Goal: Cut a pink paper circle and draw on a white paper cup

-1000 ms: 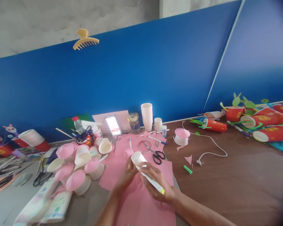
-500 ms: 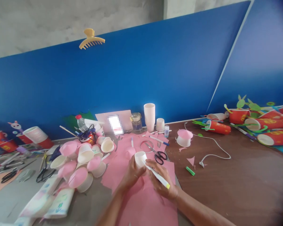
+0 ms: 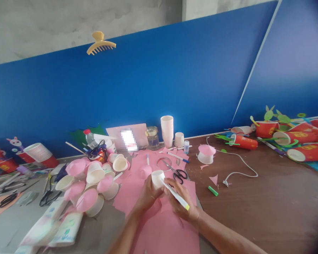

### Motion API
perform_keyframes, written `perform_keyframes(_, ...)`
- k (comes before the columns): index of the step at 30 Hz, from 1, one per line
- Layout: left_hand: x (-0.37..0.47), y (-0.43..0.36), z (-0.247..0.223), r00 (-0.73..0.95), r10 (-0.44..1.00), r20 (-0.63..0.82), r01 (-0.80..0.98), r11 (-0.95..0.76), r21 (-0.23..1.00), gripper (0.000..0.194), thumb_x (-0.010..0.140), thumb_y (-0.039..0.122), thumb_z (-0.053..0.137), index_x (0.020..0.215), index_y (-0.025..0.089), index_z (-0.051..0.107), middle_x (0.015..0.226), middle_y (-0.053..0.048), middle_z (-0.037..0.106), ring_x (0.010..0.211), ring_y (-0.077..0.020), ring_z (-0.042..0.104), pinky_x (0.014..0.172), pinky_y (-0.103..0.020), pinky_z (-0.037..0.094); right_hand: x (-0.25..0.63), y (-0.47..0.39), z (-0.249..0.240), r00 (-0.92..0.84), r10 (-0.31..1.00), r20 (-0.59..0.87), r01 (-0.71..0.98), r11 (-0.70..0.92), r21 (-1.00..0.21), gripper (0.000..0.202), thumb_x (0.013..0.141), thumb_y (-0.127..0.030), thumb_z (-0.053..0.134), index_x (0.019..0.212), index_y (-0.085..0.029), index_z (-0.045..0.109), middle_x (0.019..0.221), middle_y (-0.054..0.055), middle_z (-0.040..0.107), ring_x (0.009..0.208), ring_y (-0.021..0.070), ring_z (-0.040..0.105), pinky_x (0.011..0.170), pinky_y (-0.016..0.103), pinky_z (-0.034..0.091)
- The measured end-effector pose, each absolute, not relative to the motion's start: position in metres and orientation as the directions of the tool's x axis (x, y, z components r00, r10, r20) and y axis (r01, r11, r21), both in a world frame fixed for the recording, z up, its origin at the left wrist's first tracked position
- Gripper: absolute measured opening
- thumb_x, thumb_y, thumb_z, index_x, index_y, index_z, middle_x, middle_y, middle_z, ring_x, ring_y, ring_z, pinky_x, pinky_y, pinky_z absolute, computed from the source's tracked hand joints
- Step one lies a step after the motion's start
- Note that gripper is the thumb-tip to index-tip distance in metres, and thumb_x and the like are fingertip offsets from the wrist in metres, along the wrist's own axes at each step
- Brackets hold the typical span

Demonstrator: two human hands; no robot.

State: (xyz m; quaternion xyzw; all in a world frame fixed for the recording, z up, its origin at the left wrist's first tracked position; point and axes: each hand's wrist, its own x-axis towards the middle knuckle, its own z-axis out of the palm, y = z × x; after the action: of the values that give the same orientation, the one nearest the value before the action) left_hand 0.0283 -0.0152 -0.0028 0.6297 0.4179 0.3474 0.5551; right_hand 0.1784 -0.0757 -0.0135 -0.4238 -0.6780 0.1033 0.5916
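A small white paper cup [image 3: 157, 178] is held by my left hand [image 3: 148, 194], whose fingers wrap round its left and lower side. My right hand [image 3: 181, 199] grips a white marker [image 3: 177, 195] with a yellow end, its tip against the cup's right side. Both hands are over pink paper [image 3: 164, 233]. Just beyond them lie black-handled scissors [image 3: 178, 174] and a pink paper cone [image 3: 145, 171]. To the right a white cup topped with a pink cone [image 3: 206, 153] stands near a green marker cap [image 3: 212, 191].
Cups with pink cones [image 3: 87, 201] crowd the left, beside tissue packs [image 3: 66, 231]. At the back stand a glass jar [image 3: 153, 138] and a tall cup stack [image 3: 167, 132]. A white cable [image 3: 245, 162] and red cups [image 3: 310, 152] lie to the right.
The whole view has shifted slightly. My hands keep the same hold on the cup and marker, with the marker tip still at the cup.
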Motion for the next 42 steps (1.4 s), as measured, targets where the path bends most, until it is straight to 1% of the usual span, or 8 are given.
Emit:
perform_keyframes(4, 0.0296, -0.0149, -0.0015, 0.420, 0.907, -0.013, 0.215, -0.086, 0.973, 0.059, 0.066, 0.044, 0.075, 0.114, 0.017, 0.054, 0.108, -0.010, 0.062, 0.099, -0.0257, 0.058, 0.084, -0.036, 0.048, 0.1782, -0.0747, -0.0148, 0.043, 0.686, 0.727, 0.457, 0.633, -0.625, 0.020, 0.089, -0.017, 0.046, 0.108, -0.022, 0.051, 0.097, 0.009, 0.065, 0.086, 0.0191, 0.066, 0.074, 0.030, 0.055)
perform_keyframes(9, 0.0306, -0.0150, -0.0002, 0.421, 0.907, -0.003, 0.256, -0.116, 0.960, 0.054, 0.070, 0.044, 0.072, 0.113, 0.016, 0.054, 0.108, -0.010, 0.062, 0.098, -0.0254, 0.058, 0.083, -0.036, 0.048, 0.1786, -0.0734, -0.0161, 0.040, 0.674, 0.737, 0.460, 0.643, -0.613, 0.019, 0.090, -0.017, 0.045, 0.106, -0.022, 0.051, 0.094, 0.008, 0.063, 0.080, 0.0181, 0.065, 0.072, 0.030, 0.055)
perform_keyframes(16, 0.0298, -0.0126, -0.0063, 0.418, 0.908, 0.016, 0.249, -0.131, 0.960, 0.056, 0.067, 0.042, 0.074, 0.113, 0.017, 0.054, 0.107, -0.010, 0.062, 0.096, -0.0248, 0.058, 0.080, -0.035, 0.048, 0.1798, -0.0718, -0.0158, 0.031, 0.644, 0.764, 0.483, 0.660, -0.576, 0.022, 0.090, -0.018, 0.045, 0.110, -0.024, 0.052, 0.093, 0.008, 0.065, 0.090, 0.0212, 0.064, 0.077, 0.034, 0.055)
perform_keyframes(22, 0.0315, -0.0139, -0.0026, 0.418, 0.908, 0.014, 0.263, -0.136, 0.955, 0.055, 0.067, 0.043, 0.073, 0.111, 0.017, 0.054, 0.104, -0.009, 0.062, 0.093, -0.0241, 0.058, 0.077, -0.034, 0.049, 0.1796, -0.0711, -0.0140, 0.026, 0.628, 0.778, 0.498, 0.667, -0.555, 0.023, 0.088, -0.015, 0.047, 0.108, -0.024, 0.052, 0.092, 0.007, 0.064, 0.087, 0.0203, 0.064, 0.075, 0.033, 0.055)
perform_keyframes(30, 0.0300, -0.0134, -0.0060, 0.417, 0.909, 0.013, 0.296, -0.149, 0.944, 0.055, 0.068, 0.041, 0.073, 0.112, 0.016, 0.053, 0.108, -0.011, 0.061, 0.097, -0.0255, 0.058, 0.082, -0.037, 0.048, 0.1810, -0.0713, -0.0143, 0.017, 0.637, 0.770, 0.499, 0.662, -0.559, 0.024, 0.088, -0.016, 0.046, 0.110, -0.024, 0.053, 0.089, 0.007, 0.067, 0.089, 0.0211, 0.065, 0.077, 0.034, 0.055)
perform_keyframes(36, 0.0306, -0.0135, -0.0043, 0.400, 0.916, 0.007, 0.268, -0.124, 0.955, 0.056, 0.066, 0.042, 0.074, 0.112, 0.017, 0.054, 0.105, -0.009, 0.063, 0.096, -0.0257, 0.058, 0.080, -0.036, 0.048, 0.1817, -0.0706, -0.0173, 0.012, 0.627, 0.779, 0.498, 0.672, -0.548, 0.025, 0.088, -0.015, 0.046, 0.111, -0.023, 0.053, 0.092, 0.008, 0.066, 0.090, 0.0217, 0.065, 0.078, 0.036, 0.055)
perform_keyframes(42, 0.0304, -0.0143, -0.0030, 0.407, 0.913, 0.016, 0.293, -0.148, 0.945, 0.056, 0.067, 0.040, 0.073, 0.113, 0.016, 0.053, 0.108, -0.010, 0.062, 0.097, -0.0258, 0.058, 0.080, -0.036, 0.047, 0.1822, -0.0723, -0.0118, 0.009, 0.606, 0.795, 0.475, 0.697, -0.537, 0.027, 0.087, -0.012, 0.047, 0.111, -0.023, 0.053, 0.090, 0.007, 0.066, 0.090, 0.0212, 0.065, 0.078, 0.035, 0.056)
